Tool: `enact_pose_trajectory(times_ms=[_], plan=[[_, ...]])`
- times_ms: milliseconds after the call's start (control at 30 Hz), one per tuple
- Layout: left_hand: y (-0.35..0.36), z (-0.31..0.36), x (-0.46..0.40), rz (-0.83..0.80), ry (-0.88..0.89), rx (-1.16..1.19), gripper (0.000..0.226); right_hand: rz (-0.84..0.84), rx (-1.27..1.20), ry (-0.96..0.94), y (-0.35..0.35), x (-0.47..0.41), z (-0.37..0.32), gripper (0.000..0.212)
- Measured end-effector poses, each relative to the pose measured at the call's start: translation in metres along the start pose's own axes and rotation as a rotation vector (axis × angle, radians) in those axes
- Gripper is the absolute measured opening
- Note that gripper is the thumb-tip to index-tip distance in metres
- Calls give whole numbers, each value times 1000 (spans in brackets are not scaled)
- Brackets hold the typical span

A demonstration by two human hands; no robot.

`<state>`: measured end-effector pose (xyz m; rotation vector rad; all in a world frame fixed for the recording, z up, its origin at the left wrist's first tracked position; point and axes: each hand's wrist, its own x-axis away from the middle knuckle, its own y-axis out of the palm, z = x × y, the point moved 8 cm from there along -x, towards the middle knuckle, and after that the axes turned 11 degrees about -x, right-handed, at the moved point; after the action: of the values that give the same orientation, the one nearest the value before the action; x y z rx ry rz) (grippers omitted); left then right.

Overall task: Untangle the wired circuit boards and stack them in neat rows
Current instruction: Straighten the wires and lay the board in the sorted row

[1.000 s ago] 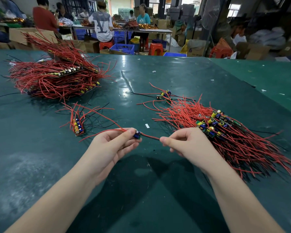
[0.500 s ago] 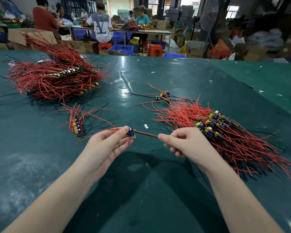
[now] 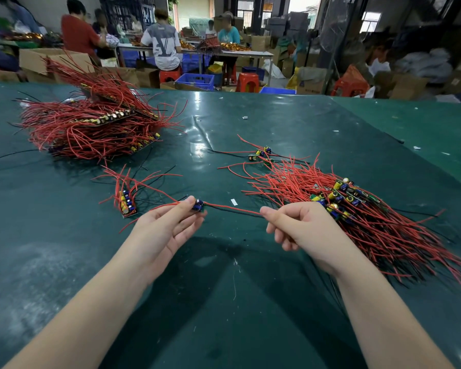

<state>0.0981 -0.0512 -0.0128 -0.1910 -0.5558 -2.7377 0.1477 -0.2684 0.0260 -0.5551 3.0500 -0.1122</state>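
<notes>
Two bare hands meet low over a dark green table [image 3: 224, 302], seen from a head-worn camera; the left hand [image 3: 165, 230] pinches a small circuit board [image 3: 198, 205] between thumb and fingertips, its other fingers loosely extended; the right hand [image 3: 301, 227] pinches the far end of that board's red and black wires [image 3: 232, 210], fingers curled in, so the leads run nearly taut between the two hands, just above the table.

Several risks follow from this; pulling harder could strain the leads where they join the board, and the pinch on so small a part could slip; the right hand sits just beside the tangled pile [image 3: 357, 209] of boards and red wire at right, so loose strands there could snag the freed leads or drag along with them; the short neat row [image 3: 127, 203] of boards at left lies near the left hand, and a careless placement could knock it crooked or cross its wires with the new ones.

Much is hard to make out; the board's underside and solder joints are hidden by the fingers; whether the wire tips are fully clear of the right pile cannot be told, since the right hand covers them; the large heap [image 3: 96, 123] far left hides how its boards are layered; a few stray boards [image 3: 260, 153] lie at centre, their wiring blurred; seated workers in the background are indistinct.
</notes>
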Motion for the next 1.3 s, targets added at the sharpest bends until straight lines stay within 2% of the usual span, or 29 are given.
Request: enact_pose_trajectory(times_ms=[200, 433, 700, 833, 967, 1033, 1067, 1133, 1300], plan=[[1, 5, 2, -3, 27, -21, 19, -33, 11, 3, -1, 1, -2, 36], [6, 8, 4, -25, 75, -43, 30, 129, 105, -38, -18, -1, -2, 46], [5, 9, 5, -16, 85, -55, 30, 174, 158, -13, -25, -2, 1, 56], [5, 6, 4, -12, 29, -2, 25, -3, -185, 16, -6, 2, -3, 52], [16, -4, 7, -52, -62, 87, 24, -217, -678, 21, 15, 6, -13, 46], [21, -10, 9, -64, -82, 108, 24, -246, -865, 70, 19, 6, -13, 45], [21, -10, 9, -59, -83, 107, 24, -221, -877, 91, 18, 5, -11, 44], [15, -8, 7, -32, -59, 91, 24, -129, -739, 103, 12, 1, -4, 43], [2, 8, 6, 29, 66, 13, 14, 72, -93, -57, -11, -5, 4, 46]])
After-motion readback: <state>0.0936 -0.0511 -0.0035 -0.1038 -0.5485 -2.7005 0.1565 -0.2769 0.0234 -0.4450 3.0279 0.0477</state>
